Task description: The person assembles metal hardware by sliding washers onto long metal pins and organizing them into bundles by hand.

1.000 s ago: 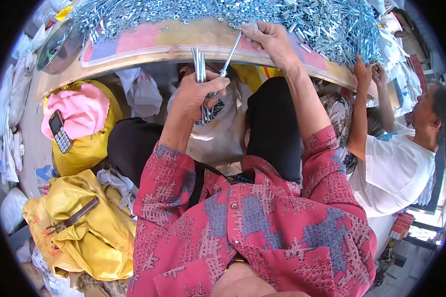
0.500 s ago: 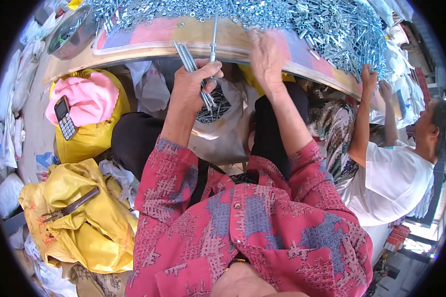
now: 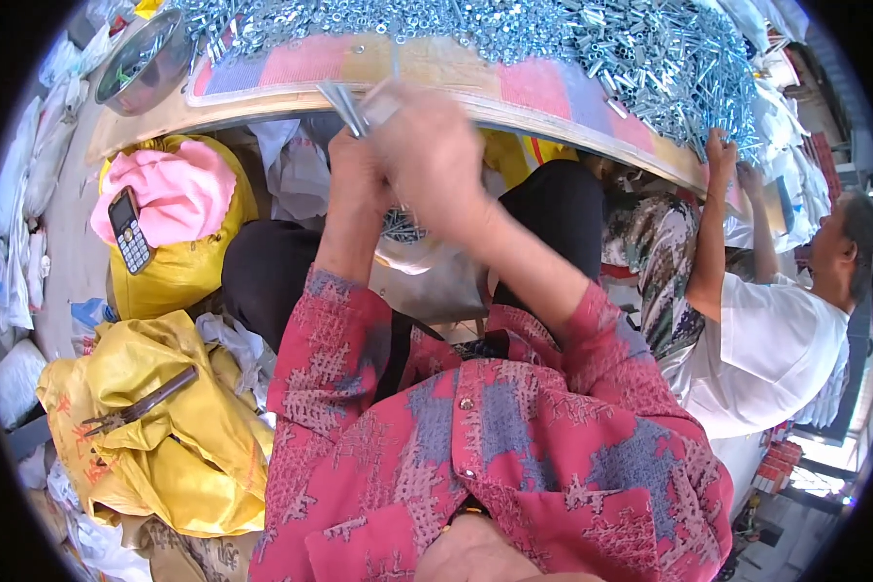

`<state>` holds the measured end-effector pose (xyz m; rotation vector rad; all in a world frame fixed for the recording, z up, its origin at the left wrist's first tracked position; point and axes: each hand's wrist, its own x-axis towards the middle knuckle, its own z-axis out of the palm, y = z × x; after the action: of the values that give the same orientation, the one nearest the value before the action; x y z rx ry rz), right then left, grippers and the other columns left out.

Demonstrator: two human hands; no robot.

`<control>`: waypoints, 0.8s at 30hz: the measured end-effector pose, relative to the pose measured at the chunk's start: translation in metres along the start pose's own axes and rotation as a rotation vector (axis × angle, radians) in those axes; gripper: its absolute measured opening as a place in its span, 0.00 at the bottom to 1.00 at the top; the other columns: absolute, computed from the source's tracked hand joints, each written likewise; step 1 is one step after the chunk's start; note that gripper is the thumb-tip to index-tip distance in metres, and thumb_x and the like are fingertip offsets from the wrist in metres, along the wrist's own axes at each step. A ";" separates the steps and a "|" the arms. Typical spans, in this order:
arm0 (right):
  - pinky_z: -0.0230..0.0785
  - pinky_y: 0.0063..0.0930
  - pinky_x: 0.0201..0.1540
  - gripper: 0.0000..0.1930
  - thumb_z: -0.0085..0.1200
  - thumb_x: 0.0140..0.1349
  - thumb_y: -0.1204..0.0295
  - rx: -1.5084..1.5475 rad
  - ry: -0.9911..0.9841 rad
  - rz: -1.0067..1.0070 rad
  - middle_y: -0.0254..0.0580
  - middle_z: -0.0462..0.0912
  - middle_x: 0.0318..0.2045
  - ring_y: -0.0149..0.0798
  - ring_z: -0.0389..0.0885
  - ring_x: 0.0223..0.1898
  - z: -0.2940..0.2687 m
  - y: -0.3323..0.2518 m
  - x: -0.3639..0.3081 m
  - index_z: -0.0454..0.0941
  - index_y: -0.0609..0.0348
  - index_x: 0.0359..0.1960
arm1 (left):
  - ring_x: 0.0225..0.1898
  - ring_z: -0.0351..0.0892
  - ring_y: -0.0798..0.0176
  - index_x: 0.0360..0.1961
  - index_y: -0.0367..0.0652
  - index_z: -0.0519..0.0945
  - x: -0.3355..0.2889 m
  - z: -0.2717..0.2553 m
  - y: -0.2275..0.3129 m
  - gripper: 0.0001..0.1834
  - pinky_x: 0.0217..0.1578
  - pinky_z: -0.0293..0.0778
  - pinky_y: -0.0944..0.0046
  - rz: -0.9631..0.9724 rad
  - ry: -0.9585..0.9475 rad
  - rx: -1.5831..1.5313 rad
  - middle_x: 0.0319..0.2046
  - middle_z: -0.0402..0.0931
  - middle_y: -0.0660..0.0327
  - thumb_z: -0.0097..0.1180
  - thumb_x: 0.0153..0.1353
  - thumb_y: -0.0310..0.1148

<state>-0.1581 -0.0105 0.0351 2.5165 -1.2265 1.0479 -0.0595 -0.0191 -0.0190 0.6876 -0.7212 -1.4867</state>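
Observation:
My left hand (image 3: 357,179) is closed around a bundle of long silvery metal bolts (image 3: 342,105), whose ends stick up above the fingers. Smeared by motion, my right hand (image 3: 432,155) crosses over in front of the left one. It hides the left fingers and part of the bundle, so its own fingers cannot be made out. Below both hands, between my knees, more dark metal bolts (image 3: 400,228) lie in an open pale bag (image 3: 427,281).
Heaps of small nuts, washers and sleeves (image 3: 436,19) cover the table's far side, beyond a checked cloth (image 3: 388,63). A steel bowl (image 3: 145,73) stands left. A phone (image 3: 129,233) rests on a pink cloth (image 3: 179,189). A co-worker (image 3: 766,339) reaches into the heap at right.
My right hand has swung left from the table's edge to the left hand. The single upright bolt with fittings, seen earlier at my left thumb, is now hidden.

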 end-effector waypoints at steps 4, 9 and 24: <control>0.68 0.46 0.51 0.10 0.53 0.49 0.73 0.199 0.260 -0.217 0.45 0.81 0.40 0.44 0.79 0.42 0.009 -0.035 -0.005 0.79 0.62 0.33 | 0.34 0.78 0.68 0.41 0.35 0.79 0.001 -0.004 0.009 0.10 0.35 0.73 0.67 0.004 0.011 0.048 0.34 0.79 0.58 0.55 0.61 0.29; 0.68 0.43 0.50 0.05 0.53 0.50 0.75 0.266 -0.022 0.089 0.46 0.81 0.39 0.44 0.79 0.42 0.003 0.000 -0.003 0.77 0.60 0.29 | 0.32 0.80 0.62 0.41 0.32 0.78 0.008 -0.005 0.014 0.10 0.29 0.78 0.65 -0.044 0.100 -0.021 0.35 0.80 0.55 0.55 0.59 0.26; 0.71 0.37 0.37 0.17 0.52 0.59 0.61 0.693 -0.115 0.576 0.55 0.82 0.29 0.51 0.82 0.32 0.022 0.032 -0.045 0.79 0.67 0.35 | 0.16 0.65 0.76 0.36 0.36 0.82 -0.034 -0.017 0.032 0.13 0.17 0.59 0.75 -0.124 -0.011 0.722 0.18 0.74 0.66 0.62 0.55 0.34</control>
<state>-0.1892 -0.0120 -0.0154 2.7754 -1.9779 1.7243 -0.0251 0.0134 -0.0050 1.2831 -1.2618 -1.3269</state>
